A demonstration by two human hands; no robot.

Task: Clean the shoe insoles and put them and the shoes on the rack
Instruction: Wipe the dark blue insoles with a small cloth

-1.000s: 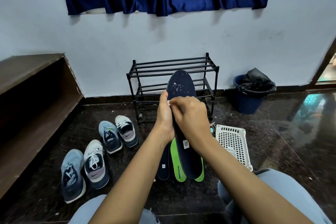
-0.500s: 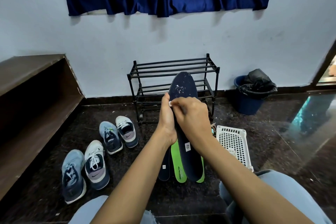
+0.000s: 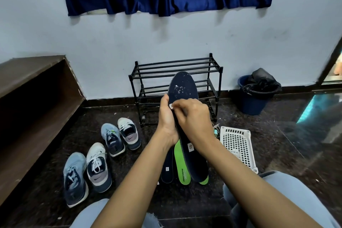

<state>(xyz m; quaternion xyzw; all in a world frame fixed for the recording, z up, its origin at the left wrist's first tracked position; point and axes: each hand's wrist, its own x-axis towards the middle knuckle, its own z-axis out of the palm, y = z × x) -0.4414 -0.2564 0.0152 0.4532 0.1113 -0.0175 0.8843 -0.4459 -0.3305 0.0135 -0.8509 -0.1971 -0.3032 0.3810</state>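
Note:
My left hand [image 3: 166,118] grips the left edge of a dark navy insole [image 3: 183,89], held upright in front of the black shoe rack [image 3: 174,68]. White specks dot its upper part. My right hand [image 3: 192,114] pinches a small white scrap [image 3: 171,106] against the insole's middle. On the floor below lie another navy insole [image 3: 167,168] and two green insoles [image 3: 182,166]; the second green one is mostly hidden. Two pairs of blue, grey and white sneakers [image 3: 96,166] stand on the floor at the left.
A white perforated basket [image 3: 238,144] lies on the floor to the right. A blue bin with a black bag [image 3: 255,96] stands by the wall. A brown wooden bench [image 3: 27,98] runs along the left. My knees in pale jeans [image 3: 288,196] are at the bottom.
The hands and insole have hardly moved; my right hand has shifted a little on the insole while rubbing the white scrap on it.

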